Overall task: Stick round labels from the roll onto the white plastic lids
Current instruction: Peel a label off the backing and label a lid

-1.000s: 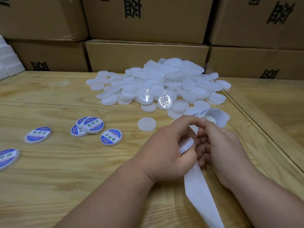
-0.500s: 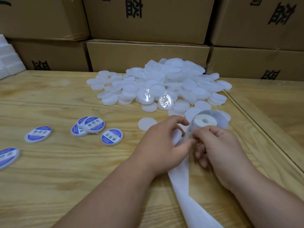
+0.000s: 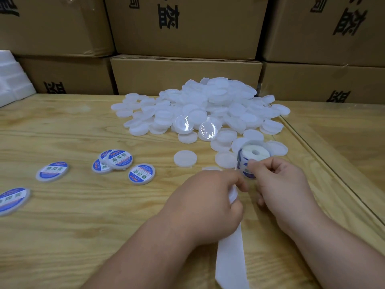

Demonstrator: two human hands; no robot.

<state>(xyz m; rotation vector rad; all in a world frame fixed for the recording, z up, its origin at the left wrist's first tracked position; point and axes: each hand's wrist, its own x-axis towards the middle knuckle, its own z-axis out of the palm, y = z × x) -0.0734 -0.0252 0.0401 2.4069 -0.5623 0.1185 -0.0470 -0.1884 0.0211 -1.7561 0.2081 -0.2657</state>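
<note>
My left hand has its fingers curled around a white lid; only the lid's blurred edge shows. My right hand pinches a blue-and-white round label at the side of the label roll, which stands just in front of the big pile of white lids. The white backing strip runs from between my hands down to the bottom edge. A single bare lid lies left of the roll.
Several labelled lids lie scattered on the wooden table to the left. Stacked cardboard boxes wall off the back. White foam pieces sit at the far left. A raised seam crosses the table at the right.
My left hand has drawn back toward me with the lid. The roll now shows fully, and my right hand has moved up to pinch a label on its side.
</note>
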